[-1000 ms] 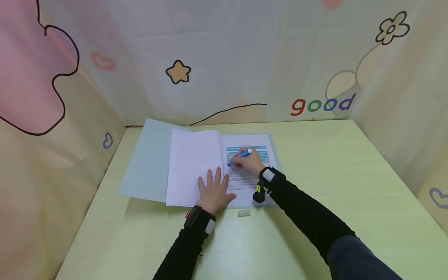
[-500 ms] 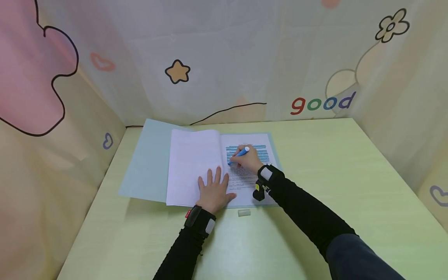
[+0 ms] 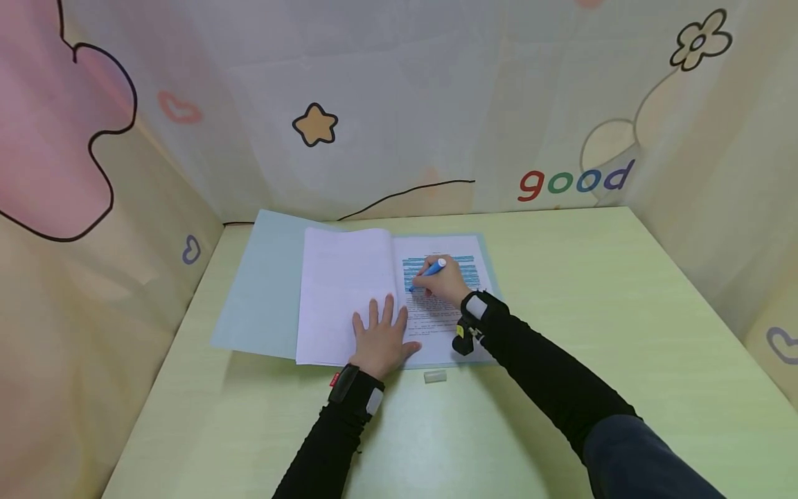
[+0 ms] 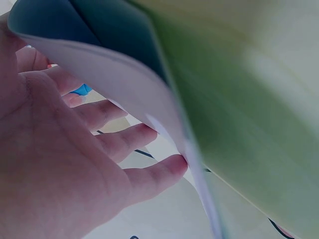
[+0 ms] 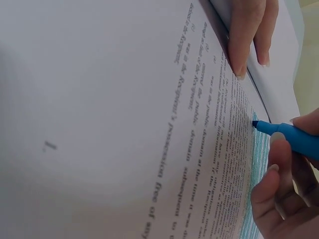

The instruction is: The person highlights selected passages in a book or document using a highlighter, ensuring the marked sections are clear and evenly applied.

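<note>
A blue highlighter [image 3: 430, 269] is pinched in my right hand [image 3: 447, 283], its tip on the printed page [image 3: 430, 322] of an open document folder. In the right wrist view the highlighter [image 5: 294, 138] has its dark tip at a line of text, beside lines coloured blue. My left hand [image 3: 382, 348] lies with fingers spread on the blank left-hand page [image 3: 346, 291], near the fold. In the left wrist view the left hand [image 4: 75, 149] shows its palm side, with fingers straight against the curling paper edge.
The light blue folder cover [image 3: 262, 284] lies opened out to the left. A small grey block [image 3: 435, 376] sits on the table [image 3: 561, 312] just in front of the folder. A patterned curtain [image 3: 399, 90] stands behind and at the sides.
The highlighter tip has shifted slightly to the right along a text line, in my right hand's grip. My left hand stays in place on the page.
</note>
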`<state>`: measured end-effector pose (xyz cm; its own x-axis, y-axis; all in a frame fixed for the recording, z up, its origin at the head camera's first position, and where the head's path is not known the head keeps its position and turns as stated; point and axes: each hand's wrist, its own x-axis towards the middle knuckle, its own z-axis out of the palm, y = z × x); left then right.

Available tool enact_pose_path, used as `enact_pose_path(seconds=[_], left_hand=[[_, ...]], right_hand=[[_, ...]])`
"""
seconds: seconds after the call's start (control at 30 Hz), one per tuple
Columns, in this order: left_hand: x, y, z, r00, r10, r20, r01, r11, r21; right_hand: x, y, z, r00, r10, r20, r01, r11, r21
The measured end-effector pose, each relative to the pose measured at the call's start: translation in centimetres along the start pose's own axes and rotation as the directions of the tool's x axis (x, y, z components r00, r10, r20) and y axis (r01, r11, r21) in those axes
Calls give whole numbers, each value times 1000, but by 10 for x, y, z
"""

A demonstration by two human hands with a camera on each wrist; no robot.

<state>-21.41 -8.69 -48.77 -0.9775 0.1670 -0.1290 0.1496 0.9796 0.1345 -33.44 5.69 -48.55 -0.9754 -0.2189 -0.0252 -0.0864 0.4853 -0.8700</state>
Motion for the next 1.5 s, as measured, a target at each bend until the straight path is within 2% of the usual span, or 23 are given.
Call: enact_pose_path(seconds=[0.4,0.87,1.2,1.5], left_hand=[[-1,1,-2,1000,2,5,-1,1000,-11],[-1,0,-2,1000,2,2,-2,1000,-5],[0,-1,1,1000,4,-11,-4,1000,-13],[-3,0,-2,1000,7,-10,-7,1000,-16]], right_hand=[[5,8,-4,1000,8,0,-8,1000,3],[2,5,-7,1000,-13,-10,13,1000,-12],[-1,6,-9,1000,3,-14,-3,1000,-4],[-2,4,-10,1000,7,-16,-7,1000,-20]])
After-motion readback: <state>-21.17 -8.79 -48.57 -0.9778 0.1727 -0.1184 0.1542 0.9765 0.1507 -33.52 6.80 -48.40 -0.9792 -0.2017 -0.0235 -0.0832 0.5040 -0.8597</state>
